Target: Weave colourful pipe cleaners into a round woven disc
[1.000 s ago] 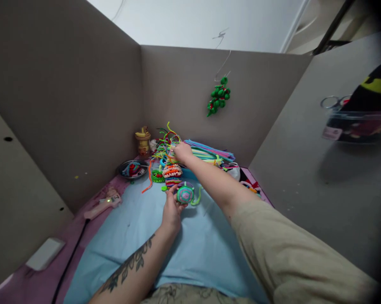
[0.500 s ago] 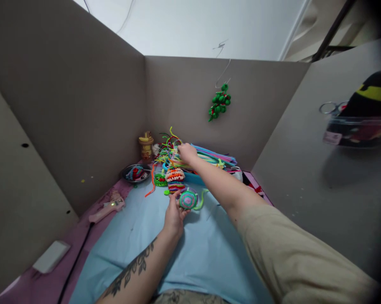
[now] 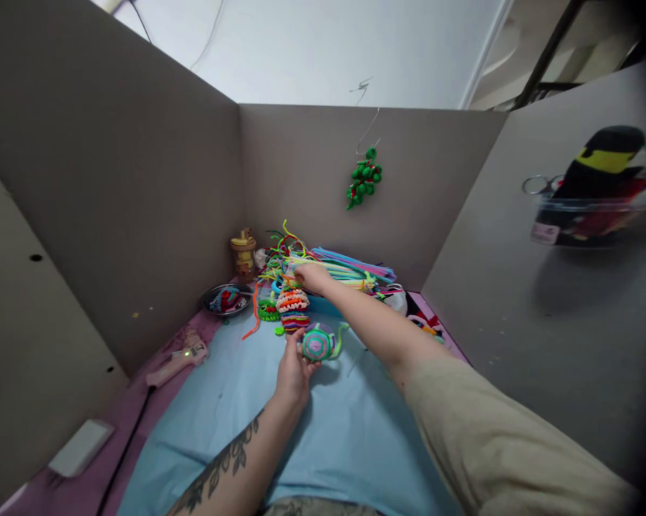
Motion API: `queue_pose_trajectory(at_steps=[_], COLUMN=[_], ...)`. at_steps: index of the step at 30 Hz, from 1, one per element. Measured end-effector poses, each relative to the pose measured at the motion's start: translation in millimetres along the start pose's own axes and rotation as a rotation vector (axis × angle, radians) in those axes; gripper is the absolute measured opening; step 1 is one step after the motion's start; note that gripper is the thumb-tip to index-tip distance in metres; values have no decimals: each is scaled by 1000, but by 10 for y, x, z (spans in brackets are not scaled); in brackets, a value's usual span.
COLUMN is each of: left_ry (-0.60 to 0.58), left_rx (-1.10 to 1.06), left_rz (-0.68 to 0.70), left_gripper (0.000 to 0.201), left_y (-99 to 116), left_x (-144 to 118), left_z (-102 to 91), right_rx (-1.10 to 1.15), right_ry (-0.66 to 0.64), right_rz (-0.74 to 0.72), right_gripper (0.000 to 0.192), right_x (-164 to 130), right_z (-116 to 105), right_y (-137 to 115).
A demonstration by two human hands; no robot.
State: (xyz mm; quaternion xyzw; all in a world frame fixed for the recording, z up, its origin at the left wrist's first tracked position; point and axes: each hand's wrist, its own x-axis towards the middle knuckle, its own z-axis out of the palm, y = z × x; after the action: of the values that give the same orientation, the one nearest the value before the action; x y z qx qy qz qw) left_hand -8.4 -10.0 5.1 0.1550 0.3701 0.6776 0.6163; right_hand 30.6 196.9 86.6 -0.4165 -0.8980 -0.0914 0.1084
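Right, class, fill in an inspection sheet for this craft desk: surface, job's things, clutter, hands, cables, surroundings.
Surface: light blue sheet over a pink mat.
Job's things: round coiled teal-and-pink pipe-cleaner disc; heap of mixed-colour pipe cleaners.
Clutter: striped orange-and-white woven piece, small metal dish, pink glue gun, flat white block, wooden figurine.
Hands: left hand holds the disc; right hand reaches into the heap.
Cables: black cord from the glue gun.
Surroundings: grey cardboard walls; green beaded ornament hanging on a wire hook.

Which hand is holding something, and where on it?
Left hand pinches the round pipe-cleaner coil at its left edge. Right hand reaches into the pipe-cleaner pile; grip unclear.
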Motion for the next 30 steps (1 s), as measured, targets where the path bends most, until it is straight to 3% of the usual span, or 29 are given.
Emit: queue_pose_trajectory(at_steps=[10, 20, 30], left_ry=[-38, -36, -24], left_rx=[-85, -108, -124], left_rz=[43, 8, -6], left_gripper=[46, 43, 41], left_y=[39, 40, 43], left_x=[-21, -10, -2], left_z=[0, -19, -22], right_rx=[13, 85, 154], right_ry=[-16, 56, 46], right_rz=[-25, 39, 52], right_gripper=[22, 26, 20], right_x=[128, 85, 78], right_z=[121, 1, 48], right_y=[-218, -81, -85])
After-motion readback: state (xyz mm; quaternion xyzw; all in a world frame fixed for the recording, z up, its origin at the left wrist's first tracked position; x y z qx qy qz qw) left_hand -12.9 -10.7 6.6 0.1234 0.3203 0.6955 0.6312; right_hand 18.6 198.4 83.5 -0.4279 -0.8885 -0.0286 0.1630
